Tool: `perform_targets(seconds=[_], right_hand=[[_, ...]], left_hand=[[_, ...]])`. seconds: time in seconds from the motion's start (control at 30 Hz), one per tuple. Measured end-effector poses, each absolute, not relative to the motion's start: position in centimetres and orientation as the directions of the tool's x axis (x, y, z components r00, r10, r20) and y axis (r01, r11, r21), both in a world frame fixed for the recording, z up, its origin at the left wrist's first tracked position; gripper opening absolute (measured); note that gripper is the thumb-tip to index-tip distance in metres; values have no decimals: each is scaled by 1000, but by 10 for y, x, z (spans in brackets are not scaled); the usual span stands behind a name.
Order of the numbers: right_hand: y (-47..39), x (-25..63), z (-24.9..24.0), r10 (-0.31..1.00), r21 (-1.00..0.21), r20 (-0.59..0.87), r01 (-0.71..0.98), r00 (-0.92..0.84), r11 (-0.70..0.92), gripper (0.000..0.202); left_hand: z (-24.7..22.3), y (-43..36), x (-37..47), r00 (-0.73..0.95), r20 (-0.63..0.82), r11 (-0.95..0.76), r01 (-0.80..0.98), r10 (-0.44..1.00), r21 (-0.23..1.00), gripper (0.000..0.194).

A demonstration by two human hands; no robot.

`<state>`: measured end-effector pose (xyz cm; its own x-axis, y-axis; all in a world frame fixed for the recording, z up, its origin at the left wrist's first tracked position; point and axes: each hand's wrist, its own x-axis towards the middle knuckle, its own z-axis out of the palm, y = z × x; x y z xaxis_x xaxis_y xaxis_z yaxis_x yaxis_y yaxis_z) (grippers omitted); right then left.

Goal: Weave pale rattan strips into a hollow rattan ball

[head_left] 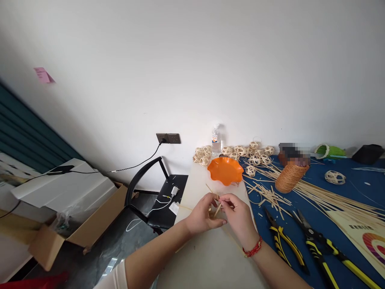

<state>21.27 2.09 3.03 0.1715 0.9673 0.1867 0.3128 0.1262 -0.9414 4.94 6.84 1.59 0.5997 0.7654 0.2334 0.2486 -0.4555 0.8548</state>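
Observation:
Above the pale tabletop, my left hand (202,216) curls around a small piece of woven bamboo strips (213,212), its fingers and thumb closed about it. My right hand (237,212), with a red bracelet at the wrist, pinches a strip of the same piece with thumb and forefinger. Long loose ends of the strips stick out to the left, upward and toward the lower right. Both hands partly hide the weave. Just beyond them sits an orange wavy-edged dish (225,171).
Woven balls (255,159) and a plastic bottle (215,140) stand near the wall. On the blue mat lie bamboo strips (270,196), a twine-wrapped cylinder (291,177), pliers (281,237) and shears (315,241). A black chair (165,192) and an open carton (96,220) are left.

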Motion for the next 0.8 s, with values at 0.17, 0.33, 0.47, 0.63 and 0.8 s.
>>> perform_targets(seconds=[0.17,0.33,0.47,0.63,0.8], right_hand=[[22,213,29,967,-952,184,279,177,130,18],[22,212,31,967,-956,181,264,179,130,20],[22,212,29,967,-959,171,255,190,120,21],[22,213,27,967,-961,160,256,200,106,22],[24,214,25,965,-962,156,255,210,100,22]], left_hand=[[6,69,51,583,272,-478,234,766,846,69],[-6,70,53,561,319,-511,223,764,830,109],[-5,69,53,559,321,-518,237,764,822,118],[0,70,53,576,319,-535,253,753,806,125],[5,71,54,583,292,-491,217,759,844,131]])
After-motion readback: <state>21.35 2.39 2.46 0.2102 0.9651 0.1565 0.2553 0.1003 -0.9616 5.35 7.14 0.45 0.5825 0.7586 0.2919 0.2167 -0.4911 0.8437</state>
